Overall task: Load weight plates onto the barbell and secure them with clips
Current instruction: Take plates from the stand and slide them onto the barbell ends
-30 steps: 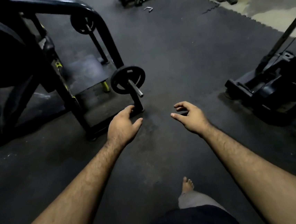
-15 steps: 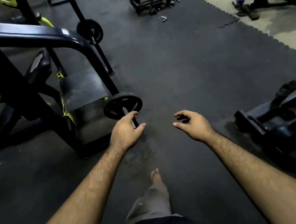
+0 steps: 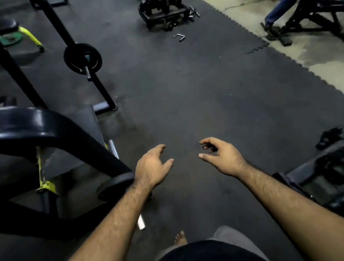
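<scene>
Rack sits left of the mat; plate on a peg behind it, another machine off to its right.

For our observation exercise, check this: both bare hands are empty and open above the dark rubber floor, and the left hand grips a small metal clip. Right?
Not quite. The head view shows the left hand gripping nothing; like the right hand, it is empty and open above the dark rubber floor.

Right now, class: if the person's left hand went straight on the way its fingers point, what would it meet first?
Nothing close: the empty left hand points ahead and slightly right over bare black rubber floor mat. The way looks free, though depth is unclear.
</scene>
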